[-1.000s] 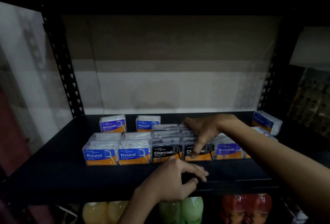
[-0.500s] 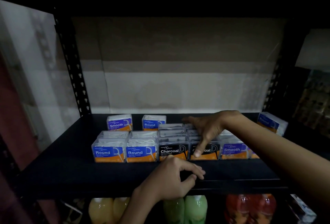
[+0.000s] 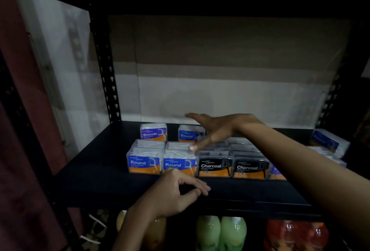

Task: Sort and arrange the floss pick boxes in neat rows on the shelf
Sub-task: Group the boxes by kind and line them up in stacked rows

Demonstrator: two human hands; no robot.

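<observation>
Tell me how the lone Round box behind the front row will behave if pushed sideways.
The Round box looks like rigid clear plastic, so it should likely slide whole, not flex. Its flat base on the smooth dark shelf suggests sliding rather than rolling. Holding only floss picks, it is probably light and may skew.

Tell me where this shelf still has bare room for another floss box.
Free: the shelf's left strip beside the front Round box; the front lip right of the left hand; the back right, behind the Charcoal boxes. Crowded: the middle block under the right hand.

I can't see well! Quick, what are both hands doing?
Left hand: fingers loosely curled, holding nothing, resting on the shelf.
Right hand: open, holding nothing.
</observation>
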